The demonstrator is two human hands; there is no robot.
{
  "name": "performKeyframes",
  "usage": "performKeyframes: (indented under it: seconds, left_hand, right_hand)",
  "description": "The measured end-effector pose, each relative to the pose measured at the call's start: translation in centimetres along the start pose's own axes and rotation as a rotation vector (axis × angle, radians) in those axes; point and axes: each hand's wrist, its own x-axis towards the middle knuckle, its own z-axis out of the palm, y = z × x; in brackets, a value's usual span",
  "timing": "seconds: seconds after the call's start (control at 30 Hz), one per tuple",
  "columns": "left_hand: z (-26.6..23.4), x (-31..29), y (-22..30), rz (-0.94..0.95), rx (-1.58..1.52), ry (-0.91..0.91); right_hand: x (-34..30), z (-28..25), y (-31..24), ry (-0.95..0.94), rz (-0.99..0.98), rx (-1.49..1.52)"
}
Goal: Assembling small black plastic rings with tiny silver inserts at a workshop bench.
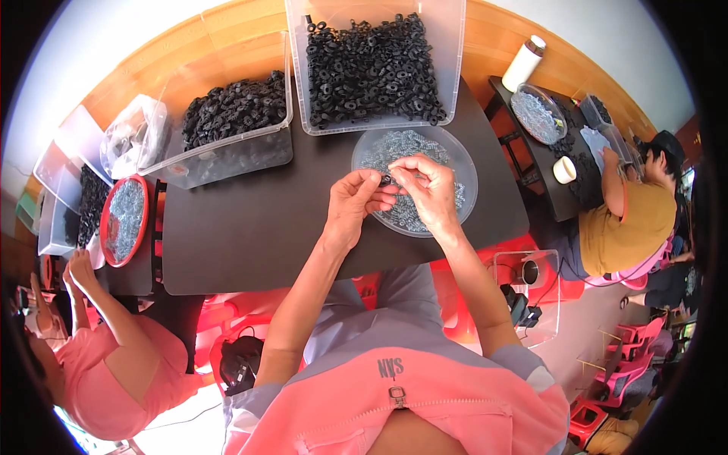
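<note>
Left hand (353, 199) is pinched on a small black part (385, 180); the right hand (429, 191) meets it, fingertips together, though I can't tell on what. They're above the bowl (472, 186), toward the worktop's (250, 227) right edge. I'd brace the left and make fine moves with the right, over the bowl to catch drops. Beyond, a bin (379, 130) stands at the far edge.

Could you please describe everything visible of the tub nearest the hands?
The tub is round, open-topped and translucent, apparently plastic, with a pale rim. It sits upright on the dark table, in front of a large box, and holds many small silvery pieces. The right hand hides part of it; I cannot tell whether they touch.
</note>
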Motion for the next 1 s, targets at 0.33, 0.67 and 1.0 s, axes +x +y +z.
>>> performKeyframes:
  seconds: [0.33, 0.67, 1.0]
  left_hand:
    - [1.1, -0.2, 0.6, -0.046, 0.061, 0.015]
    - [-0.6, -1.8, 1.5, 0.016, 0.111, 0.088]
    - [-3.8, -4.4, -0.4, 0.051, -0.011, 0.23]
  right_hand:
    - [-0.1, 0.0, 0.6, 0.102, -0.236, -0.215]
    - [0.7, 0.2, -0.8, 0.013, -0.534, -0.62]
    - [13.1, -0.7, 6.5, 0.074, -0.35, -1.095]
